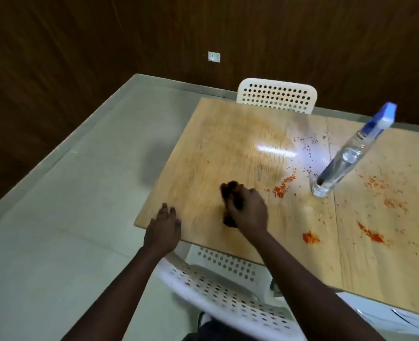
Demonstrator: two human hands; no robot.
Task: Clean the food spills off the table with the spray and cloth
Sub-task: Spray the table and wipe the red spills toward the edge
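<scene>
Step in hand: wiping. The right hand (249,212) grips a dark, bunched cloth (231,193) against the desk (203,148) near its left corner. The left hand (163,228) rests flat and relaxed at the desk edge, just left of the cloth. The spray bottle (346,156) stands well right of both hands. Orange food spills (283,187) lie between cloth and bottle, more beyond. Next move, by judgement: sweep the cloth rightward through them.

Cloth (230,196) on surface (215,134) near left front corner; spray bottle (338,166) right of it; spills (283,187) between; chair (277,96) behind surface.
</scene>
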